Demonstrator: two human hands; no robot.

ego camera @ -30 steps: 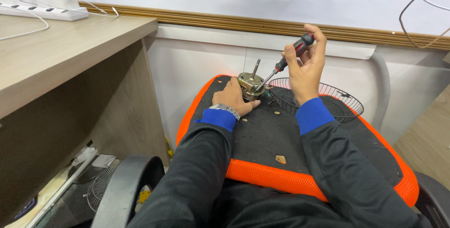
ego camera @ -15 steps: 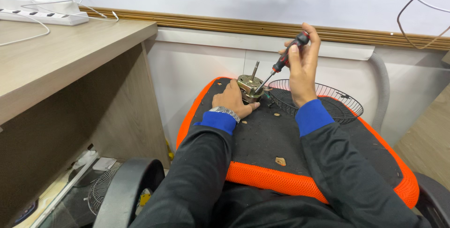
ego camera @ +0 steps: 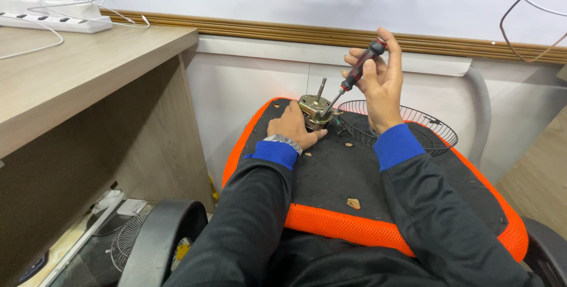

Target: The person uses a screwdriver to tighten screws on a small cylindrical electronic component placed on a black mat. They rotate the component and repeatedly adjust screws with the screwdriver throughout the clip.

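A small brass-coloured fan motor (ego camera: 315, 108) with an upright shaft stands on the black mesh seat of an orange-rimmed chair (ego camera: 331, 222). My left hand (ego camera: 293, 126) grips the motor from the near side, a metal watch on its wrist. Above and right of the motor, my right hand (ego camera: 378, 86) holds a screwdriver (ego camera: 357, 73) with a black and red handle. The shaft slants down to the left, with its tip at the motor's top edge.
A black wire fan guard (ego camera: 407, 124) lies behind the motor on the chair. Small loose parts (ego camera: 353, 203) sit on the mesh. A wooden desk (ego camera: 71, 86) with a white power strip (ego camera: 53, 18) stands at left. Another fan grille (ego camera: 127, 240) and a chair armrest (ego camera: 155, 243) are below.
My right hand has risen slightly with the screwdriver and tilted it a little. My left hand stays on the motor.
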